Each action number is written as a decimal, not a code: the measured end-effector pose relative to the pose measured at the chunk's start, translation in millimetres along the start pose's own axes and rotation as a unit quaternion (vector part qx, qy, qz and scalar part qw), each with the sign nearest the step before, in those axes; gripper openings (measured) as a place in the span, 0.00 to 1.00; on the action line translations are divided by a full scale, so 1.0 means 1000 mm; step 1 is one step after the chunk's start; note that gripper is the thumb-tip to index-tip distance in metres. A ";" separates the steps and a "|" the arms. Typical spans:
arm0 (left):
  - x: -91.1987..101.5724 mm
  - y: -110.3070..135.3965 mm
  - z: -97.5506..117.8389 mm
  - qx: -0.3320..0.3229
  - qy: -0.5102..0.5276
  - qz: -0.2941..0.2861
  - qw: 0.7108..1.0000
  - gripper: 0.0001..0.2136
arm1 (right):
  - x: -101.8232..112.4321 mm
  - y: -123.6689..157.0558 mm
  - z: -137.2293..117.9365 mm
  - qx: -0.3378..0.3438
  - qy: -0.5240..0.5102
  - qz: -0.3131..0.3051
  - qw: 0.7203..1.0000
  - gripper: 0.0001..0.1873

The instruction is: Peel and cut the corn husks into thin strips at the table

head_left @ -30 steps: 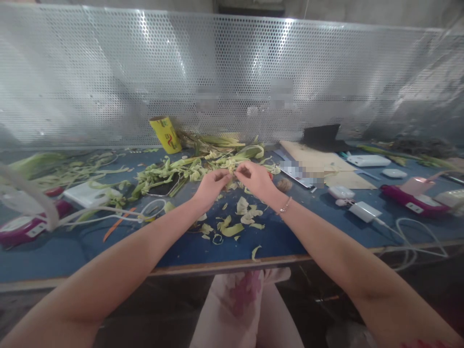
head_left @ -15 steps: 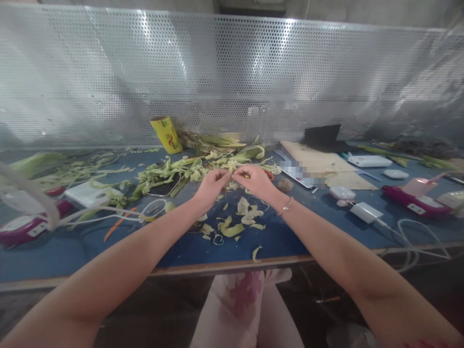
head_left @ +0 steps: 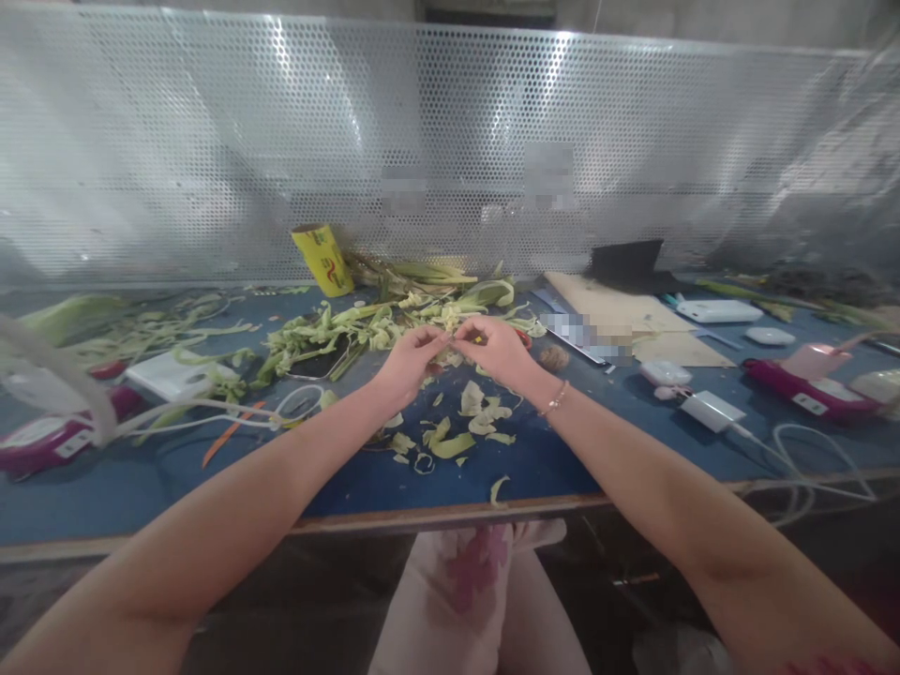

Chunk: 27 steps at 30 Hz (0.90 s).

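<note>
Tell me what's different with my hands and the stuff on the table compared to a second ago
Very little. Your right hand has dipped slightly, its fingertips now a touch lower and closer to those of your left hand. No grasp or release shows; anything pinched there is too small to identify. The green stalks, leafy peelings and yellow tube stayed as they were.

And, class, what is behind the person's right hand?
Behind the right hand, green plant pieces lie heaped, with a perforated panel farther back. A red object peeks out; its covered part cannot be seen.
</note>
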State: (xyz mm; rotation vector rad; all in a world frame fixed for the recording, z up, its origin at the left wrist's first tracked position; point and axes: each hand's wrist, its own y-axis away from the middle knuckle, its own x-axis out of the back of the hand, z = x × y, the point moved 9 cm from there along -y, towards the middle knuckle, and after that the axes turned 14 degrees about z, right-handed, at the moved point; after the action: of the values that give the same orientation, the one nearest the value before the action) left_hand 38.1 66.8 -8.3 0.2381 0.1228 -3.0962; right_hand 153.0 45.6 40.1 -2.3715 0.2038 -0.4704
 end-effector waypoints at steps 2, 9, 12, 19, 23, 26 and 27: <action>0.000 0.000 0.000 -0.004 -0.005 -0.002 1.000 0.15 | 0.000 0.001 -0.003 0.013 -0.010 -0.010 1.000 0.04; 0.000 0.000 0.003 -0.041 -0.047 0.007 0.998 0.13 | -0.002 0.002 -0.007 0.041 -0.001 -0.021 0.999 0.07; -0.001 0.002 0.006 -0.057 -0.054 0.009 0.997 0.13 | -0.003 0.002 -0.005 0.024 -0.015 -0.021 0.999 0.09; -0.002 0.003 0.009 -0.083 -0.060 0.001 0.995 0.12 | -0.007 0.003 0.009 -0.074 -0.109 -0.039 0.991 0.10; -0.003 0.004 0.012 -0.098 -0.071 -0.005 0.993 0.12 | -0.010 0.003 0.017 -0.095 -0.108 -0.049 0.988 0.13; -0.004 0.005 0.013 -0.104 -0.073 -0.007 0.992 0.12 | -0.011 0.002 0.018 -0.068 -0.074 -0.054 0.994 0.12; -0.004 0.005 0.013 -0.103 -0.072 -0.007 0.992 0.12 | -0.012 0.002 0.017 -0.062 -0.070 -0.056 0.994 0.12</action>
State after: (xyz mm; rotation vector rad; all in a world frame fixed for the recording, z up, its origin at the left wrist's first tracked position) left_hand 40.3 60.7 5.0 0.0079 0.4388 -3.0701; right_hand 148.8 57.6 23.6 -2.5358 0.0373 -0.3490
